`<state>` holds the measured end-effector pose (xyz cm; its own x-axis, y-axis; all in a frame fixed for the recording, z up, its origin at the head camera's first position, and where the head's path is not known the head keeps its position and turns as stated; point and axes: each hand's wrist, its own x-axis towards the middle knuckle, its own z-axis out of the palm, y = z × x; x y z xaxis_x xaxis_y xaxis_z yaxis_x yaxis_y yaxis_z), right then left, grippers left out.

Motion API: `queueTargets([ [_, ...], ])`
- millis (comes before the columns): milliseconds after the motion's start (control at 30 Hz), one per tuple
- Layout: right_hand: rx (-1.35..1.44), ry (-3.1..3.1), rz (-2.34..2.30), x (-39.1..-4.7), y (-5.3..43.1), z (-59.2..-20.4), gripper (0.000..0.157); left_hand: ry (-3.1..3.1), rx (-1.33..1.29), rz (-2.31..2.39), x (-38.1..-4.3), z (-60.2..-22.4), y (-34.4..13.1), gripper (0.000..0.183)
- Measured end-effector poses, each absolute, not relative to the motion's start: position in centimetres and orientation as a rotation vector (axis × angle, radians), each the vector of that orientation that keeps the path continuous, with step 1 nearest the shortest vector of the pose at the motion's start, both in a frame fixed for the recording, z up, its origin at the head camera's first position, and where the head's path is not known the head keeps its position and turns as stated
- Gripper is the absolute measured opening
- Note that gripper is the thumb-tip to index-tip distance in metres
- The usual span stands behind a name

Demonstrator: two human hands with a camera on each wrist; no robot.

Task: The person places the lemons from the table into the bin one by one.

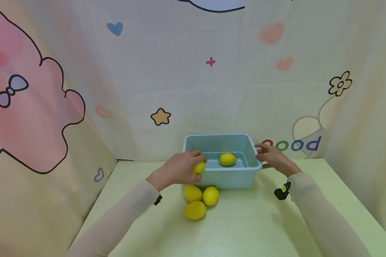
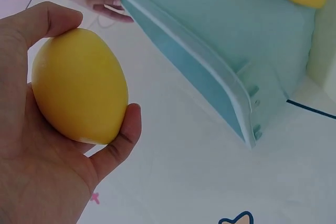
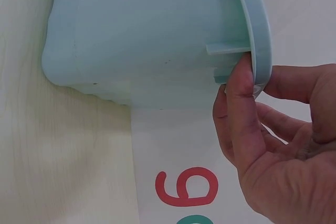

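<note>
My left hand (image 1: pixel 181 167) grips a yellow lemon (image 2: pixel 79 85), thumb and fingers curled round it, at the front left corner of a light blue plastic bin (image 1: pixel 228 179). On the right side, my right hand (image 1: pixel 275 159) pinches the bin's rim (image 3: pixel 261 30), fingers under the lip and thumb on the other side. One lemon (image 1: pixel 227 159) lies on the bin's floor. Just in front of the bin, three more sit close together on the table: a left lemon (image 1: pixel 193 193), a right lemon (image 1: pixel 210 196) and a nearer lemon (image 1: pixel 195 210).
The pale table (image 1: pixel 244 225) runs back to a printed cloth (image 1: pixel 193 92) hanging right behind the bin. Cloth also hangs along the left (image 1: pixel 29 200) and right sides. A dark wrist device (image 1: pixel 282 191) is strapped at my right sleeve.
</note>
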<state>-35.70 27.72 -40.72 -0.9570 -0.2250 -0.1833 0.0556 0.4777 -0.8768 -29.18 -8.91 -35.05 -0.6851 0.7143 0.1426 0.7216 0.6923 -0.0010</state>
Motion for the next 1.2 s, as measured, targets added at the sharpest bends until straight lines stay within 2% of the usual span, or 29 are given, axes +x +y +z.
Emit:
queueTargets([
  [767,-0.148,2.468,-1.474,-35.7,27.9,-40.8,0.064,-2.931,-1.079,-0.150,-34.1,-31.7,-5.6,0.044],
  [1200,-0.144,2.457,-1.483,-35.6,27.9,-40.8,0.065,-3.078,-0.995,-0.296,-37.5,-32.3,-4.8,0.047],
])
